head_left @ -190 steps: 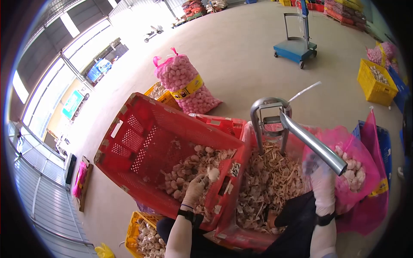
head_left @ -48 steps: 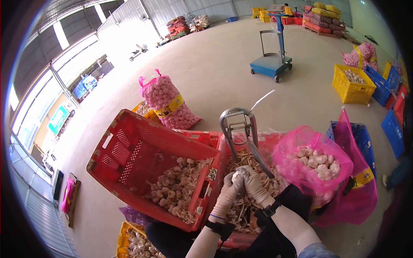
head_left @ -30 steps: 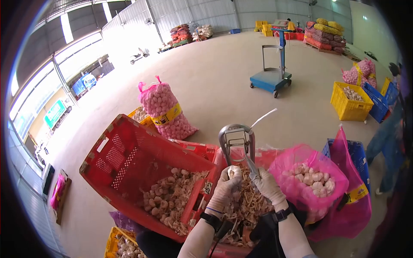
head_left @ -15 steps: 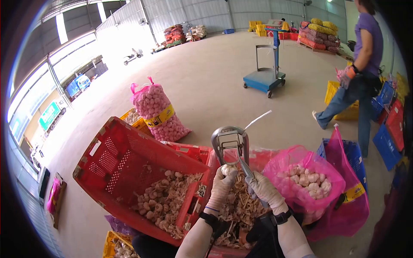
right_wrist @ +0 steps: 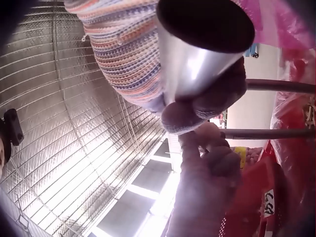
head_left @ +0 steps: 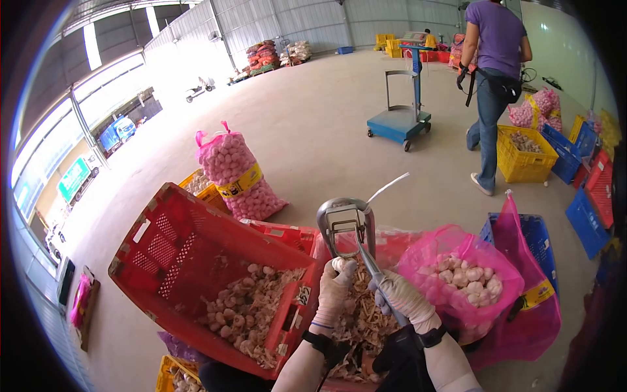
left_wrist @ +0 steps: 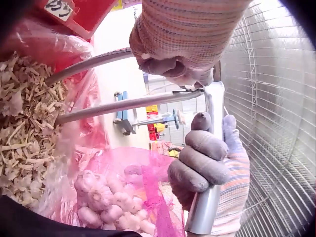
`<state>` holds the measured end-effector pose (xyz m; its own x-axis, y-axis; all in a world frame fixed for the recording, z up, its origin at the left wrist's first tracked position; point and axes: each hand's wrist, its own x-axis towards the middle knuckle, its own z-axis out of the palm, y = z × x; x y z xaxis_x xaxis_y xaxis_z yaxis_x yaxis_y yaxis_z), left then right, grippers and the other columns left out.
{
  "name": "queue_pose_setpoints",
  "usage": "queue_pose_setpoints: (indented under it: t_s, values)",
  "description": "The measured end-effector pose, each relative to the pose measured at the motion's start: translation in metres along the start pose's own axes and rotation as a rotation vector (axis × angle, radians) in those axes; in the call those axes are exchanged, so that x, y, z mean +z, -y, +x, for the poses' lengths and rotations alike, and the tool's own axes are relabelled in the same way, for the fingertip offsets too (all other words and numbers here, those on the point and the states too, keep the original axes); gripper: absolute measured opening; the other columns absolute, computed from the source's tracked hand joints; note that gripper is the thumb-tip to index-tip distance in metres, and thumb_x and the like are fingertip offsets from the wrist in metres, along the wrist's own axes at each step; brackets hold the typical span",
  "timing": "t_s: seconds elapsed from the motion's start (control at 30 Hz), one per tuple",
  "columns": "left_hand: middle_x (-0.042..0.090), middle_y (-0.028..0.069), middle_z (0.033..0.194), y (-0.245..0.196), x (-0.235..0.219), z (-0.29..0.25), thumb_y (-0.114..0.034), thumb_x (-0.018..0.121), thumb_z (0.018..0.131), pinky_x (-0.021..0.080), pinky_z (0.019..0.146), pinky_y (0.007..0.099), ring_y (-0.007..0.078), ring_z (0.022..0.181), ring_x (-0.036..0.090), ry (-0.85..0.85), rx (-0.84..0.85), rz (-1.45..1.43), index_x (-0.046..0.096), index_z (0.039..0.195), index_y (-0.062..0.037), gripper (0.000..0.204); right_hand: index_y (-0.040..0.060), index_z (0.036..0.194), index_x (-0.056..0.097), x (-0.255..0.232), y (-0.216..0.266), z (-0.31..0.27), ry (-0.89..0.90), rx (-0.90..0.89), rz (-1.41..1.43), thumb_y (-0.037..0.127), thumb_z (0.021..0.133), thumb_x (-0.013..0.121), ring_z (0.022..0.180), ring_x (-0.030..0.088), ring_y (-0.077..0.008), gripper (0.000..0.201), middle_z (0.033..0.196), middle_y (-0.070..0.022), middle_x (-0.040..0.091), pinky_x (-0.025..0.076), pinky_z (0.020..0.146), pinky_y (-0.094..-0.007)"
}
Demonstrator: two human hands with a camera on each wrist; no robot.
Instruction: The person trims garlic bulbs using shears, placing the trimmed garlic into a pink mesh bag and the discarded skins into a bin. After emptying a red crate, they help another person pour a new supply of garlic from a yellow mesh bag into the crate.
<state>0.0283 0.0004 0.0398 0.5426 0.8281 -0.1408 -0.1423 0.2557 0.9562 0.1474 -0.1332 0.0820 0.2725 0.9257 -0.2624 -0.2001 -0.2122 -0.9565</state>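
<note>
Pinching garlic bulb with curled fingers of left hand, near metal frame at twelve o'clock; gripping metal handle with right hand, fingers wrapped tight; between red crate at nine, pink mesh bag at three.

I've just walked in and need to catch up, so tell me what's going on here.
A seated person holds a garlic bulb in the gloved left hand, close to a metal frame. The gloved right hand grips the frame's long handle. More bulbs lie in the tilted red crate and the pink mesh bag, with dry scraps between.
</note>
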Motion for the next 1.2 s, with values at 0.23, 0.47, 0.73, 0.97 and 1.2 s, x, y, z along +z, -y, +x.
queue_pose_setpoints:
  t_s: [0.23,0.47,0.73,0.97,1.2]
  values:
    - [0.057,-0.0062,0.082,-0.005,-0.001,-0.002,-0.039,0.072,0.088,0.036,0.056,0.0195,0.0031,0.061,0.043,0.054,0.031,-0.093,0.06,0.107,-0.0085,0.038,0.0075,0.095,0.059,-0.001,-0.013,0.005,0.022,-0.006,0.07,0.048,0.099,0.05,0.05,0.051,-0.0064,0.041,0.063,0.002,0.053,0.042,0.046,-0.0222]
    - [0.058,-0.0019,0.094,-0.007,-0.003,0.007,-0.027,0.075,0.086,0.046,0.075,0.0237,0.0066,0.087,0.052,0.12,0.026,0.087,0.053,0.118,-0.0031,0.045,0.004,0.098,0.052,-0.008,-0.091,0.053,-0.477,-0.492,-0.736,0.03,0.097,0.056,0.072,0.06,-0.0459,0.027,0.074,-0.026,0.06,0.045,0.056,-0.0499]
    - [0.059,-0.0022,0.097,-0.002,-0.028,0.01,-0.031,0.071,0.089,0.047,0.07,0.0233,0.0069,0.079,0.054,0.178,0.025,-0.063,0.05,0.126,-0.0061,0.049,0.0031,0.095,0.055,-0.001,-0.061,0.026,-0.383,-0.351,-0.521,0.043,0.099,0.052,0.062,0.059,-0.0386,0.04,0.068,-0.0189,0.057,0.044,0.055,-0.0436]
    - [0.056,-0.0035,0.094,0.0,-0.016,0.009,-0.02,0.072,0.088,0.047,0.074,0.0234,0.0061,0.082,0.052,0.11,0.165,0.185,0.05,0.124,-0.0044,0.045,0.0047,0.096,0.057,0.0,-0.018,-0.004,-0.119,0.038,-0.024,0.048,0.099,0.049,0.052,0.053,-0.0117,0.044,0.063,-0.0022,0.054,0.043,0.047,-0.0278]
    - [0.052,-0.0049,0.091,-0.015,-0.014,0.007,-0.018,0.07,0.09,0.045,0.076,0.0227,0.0063,0.082,0.048,0.119,0.063,0.219,0.052,0.113,-0.0031,0.033,0.0102,0.093,0.057,-0.002,-0.004,-0.013,0.003,0.081,0.118,0.05,0.099,0.048,0.048,0.048,-0.0071,0.041,0.062,0.0032,0.051,0.041,0.046,-0.0218]
